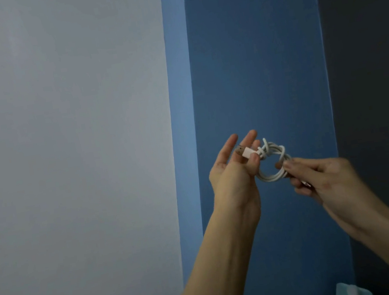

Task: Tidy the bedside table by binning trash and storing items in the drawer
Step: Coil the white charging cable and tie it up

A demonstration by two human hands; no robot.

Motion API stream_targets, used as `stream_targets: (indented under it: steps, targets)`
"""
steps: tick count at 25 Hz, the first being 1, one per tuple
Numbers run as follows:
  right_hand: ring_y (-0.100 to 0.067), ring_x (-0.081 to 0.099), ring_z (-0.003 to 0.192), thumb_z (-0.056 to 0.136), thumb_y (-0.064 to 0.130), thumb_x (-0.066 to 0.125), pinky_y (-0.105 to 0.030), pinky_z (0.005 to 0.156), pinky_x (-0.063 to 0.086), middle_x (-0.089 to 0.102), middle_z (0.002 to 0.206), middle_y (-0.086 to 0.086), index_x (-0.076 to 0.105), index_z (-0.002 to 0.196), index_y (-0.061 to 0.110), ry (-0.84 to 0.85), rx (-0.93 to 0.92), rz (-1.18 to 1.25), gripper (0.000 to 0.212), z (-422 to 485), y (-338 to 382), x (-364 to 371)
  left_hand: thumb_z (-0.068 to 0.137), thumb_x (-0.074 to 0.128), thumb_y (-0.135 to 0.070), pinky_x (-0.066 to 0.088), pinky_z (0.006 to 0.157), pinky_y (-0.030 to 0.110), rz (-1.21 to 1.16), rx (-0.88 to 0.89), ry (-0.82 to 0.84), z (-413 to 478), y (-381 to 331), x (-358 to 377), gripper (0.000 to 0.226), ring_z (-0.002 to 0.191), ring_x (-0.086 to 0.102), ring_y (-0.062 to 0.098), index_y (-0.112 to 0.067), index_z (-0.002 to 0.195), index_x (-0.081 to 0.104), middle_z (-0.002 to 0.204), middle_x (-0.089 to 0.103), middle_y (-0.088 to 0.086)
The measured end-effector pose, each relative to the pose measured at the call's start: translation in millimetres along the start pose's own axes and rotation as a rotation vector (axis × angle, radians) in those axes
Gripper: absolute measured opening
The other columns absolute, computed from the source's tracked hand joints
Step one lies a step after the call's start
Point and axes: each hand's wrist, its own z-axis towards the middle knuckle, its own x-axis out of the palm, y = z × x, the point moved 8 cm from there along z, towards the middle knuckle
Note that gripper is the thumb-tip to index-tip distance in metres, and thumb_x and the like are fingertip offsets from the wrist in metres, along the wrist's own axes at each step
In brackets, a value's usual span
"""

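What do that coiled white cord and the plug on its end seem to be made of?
The cord looks like soft white plastic or rubber sheathing, smooth and matte: it bends in tight loops without kinking. The plug seems a harder white plastic shell with a metal-looking tip, dull and brownish; blur leaves the finish uncertain.

Brightness: the scene is looking dim, with a cold bluish tone.
Brightest area: the pale grey wall [60, 143] is catching soft, even light.
Darkest area: the dark wall [374, 67] at the right is sinking into shade.
Shadows: only faint, soft ones are showing.
Blur: the right hand [325, 177] is smearing; the left hand [233, 176] and white cable [272, 148] are looking sharper.
Edges: the wall lines are bending slightly.
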Motion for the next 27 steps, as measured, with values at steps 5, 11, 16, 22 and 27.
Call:
stream_targets:
  steps: [5,11,16,22,27]
  targets:
    - [-0.014,0.038,0.059,0.086,0.017,0.059,-0.013,0.045,0.036,0.045,0.067,-0.012,0.075,0.076,0.009,-0.009,0.008,-0.028,0.021,0,1,-2,0.092,0.036,0.014,0.048,0.089,0.035,0.063,-0.007,0.291,-5,0,18,0.036,0.108,0.056,0.030,-0.016,0.100,0.053,0.124,0.063,0.005]
    - [-0.016,0.037,0.051,0.084,0.020,0.062,-0.027,0.046,0.033,0.043,0.054,-0.013,0.073,0.075,0.008,-0.093,-0.114,-0.190,0.018,-6,22,-6,0.090,0.049,0.003,0.057,0.078,0.038,0.062,0.088,0.318,-6,-2,22,0.017,0.089,0.068,0.032,-0.014,0.094,0.048,0.099,0.069,0.012]
    - [-0.008,0.047,0.042,0.079,0.019,0.068,-0.016,0.044,0.042,0.062,0.065,-0.011,0.069,0.085,0.028,-0.224,-0.357,-0.246,0.011,-24,48,-11,0.094,0.040,0.007,0.060,0.065,0.031,-0.068,0.083,0.261,-3,-3,26,0.020,0.071,0.071,0.025,-0.012,0.091,0.045,0.089,0.066,0.012]
    - [-0.013,0.054,0.050,0.077,0.019,0.069,-0.020,0.049,0.047,0.064,0.071,-0.006,0.061,0.079,0.024,-0.248,-0.389,-0.213,0.010,-26,48,-16,0.094,0.041,0.007,0.058,0.071,0.034,-0.039,0.139,0.253,-4,-8,29,0.021,0.074,0.070,0.028,-0.012,0.085,0.041,0.086,0.064,0.008]
    - [-0.008,0.061,0.064,0.076,0.006,0.067,-0.013,0.058,0.049,0.067,0.075,0.005,0.064,0.080,0.016,-0.047,-0.423,-0.191,0.011,-26,50,-7,0.094,0.040,0.008,0.058,0.068,0.033,-0.060,0.165,0.271,-3,-11,31,0.023,0.075,0.071,0.027,-0.012,0.084,0.040,0.085,0.064,0.007]
